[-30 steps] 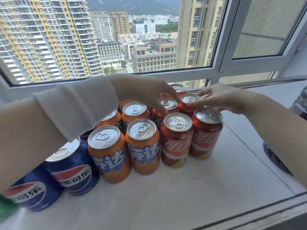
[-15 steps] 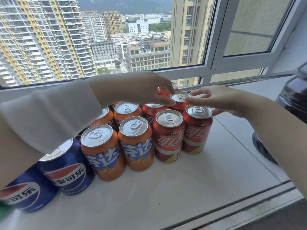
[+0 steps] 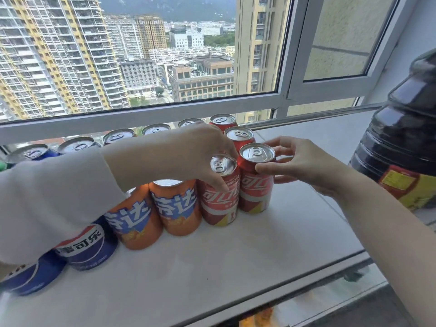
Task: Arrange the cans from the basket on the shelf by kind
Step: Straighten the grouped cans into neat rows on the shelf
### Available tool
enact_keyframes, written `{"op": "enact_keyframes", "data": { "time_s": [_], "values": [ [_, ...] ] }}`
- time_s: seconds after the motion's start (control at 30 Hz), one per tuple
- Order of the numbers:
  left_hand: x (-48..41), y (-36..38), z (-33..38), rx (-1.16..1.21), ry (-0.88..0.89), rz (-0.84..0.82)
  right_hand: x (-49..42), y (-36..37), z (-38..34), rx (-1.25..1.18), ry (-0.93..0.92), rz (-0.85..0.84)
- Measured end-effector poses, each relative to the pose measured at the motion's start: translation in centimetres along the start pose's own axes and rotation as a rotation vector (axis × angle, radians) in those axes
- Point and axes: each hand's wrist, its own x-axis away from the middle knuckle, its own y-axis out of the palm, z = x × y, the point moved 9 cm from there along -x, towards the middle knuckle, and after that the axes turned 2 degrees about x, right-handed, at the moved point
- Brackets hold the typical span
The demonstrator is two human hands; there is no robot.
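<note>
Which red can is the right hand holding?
The rightmost front red can; right hand grips its top. Left hand grips the neighbour can.

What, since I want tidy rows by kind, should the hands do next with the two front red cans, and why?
Probably let go: the left hand grips the inner red can, the right hand the end red can; both stand upright side by side, in line beside the orange cans.
</note>
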Motion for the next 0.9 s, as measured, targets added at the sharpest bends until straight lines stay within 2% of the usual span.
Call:
{"op": "enact_keyframes", "data": {
  "time_s": [0.2, 0.3, 0.43, 0.5, 0.57, 0.67, 0.73, 0.9],
  "values": [
    [0.4, 0.2, 0.2, 0.001, -0.008, -0.012, 0.6, 0.4, 0.2, 0.005, -0.008, 0.010],
    [2.3, -0.6, -0.4, 0.076, -0.059, 0.030, 1.1, 0.3, -0.5, 0.202, -0.027, 0.028],
    [8.1, -3.5, -3.6, 0.234, -0.186, 0.208, 3.0, -0.2, -6.1, 0.389, -0.265, 0.203],
    [11.3, -3.3, -5.3, 0.183, -0.256, 0.227, 3.7, 2.8, -9.3, 0.455, -0.410, 0.126],
    [13.6, -1.7, -7.1, 0.115, -0.342, 0.184, 3.6, 6.9, -11.3, 0.631, -0.515, 0.036],
    [15.0, 0.8, -8.4, 0.050, -0.441, 0.132, 2.6, 11.7, -11.9, 0.872, -0.569, -0.065],
    [15.1, 1.2, -8.9, 0.067, -0.477, 0.178, 2.0, 13.2, -11.8, 0.917, -0.579, -0.103],
    [14.7, 1.5, -9.2, 0.124, -0.453, 0.212, 1.6, 13.4, -12.3, 0.917, -0.618, -0.053]
  ]
}}
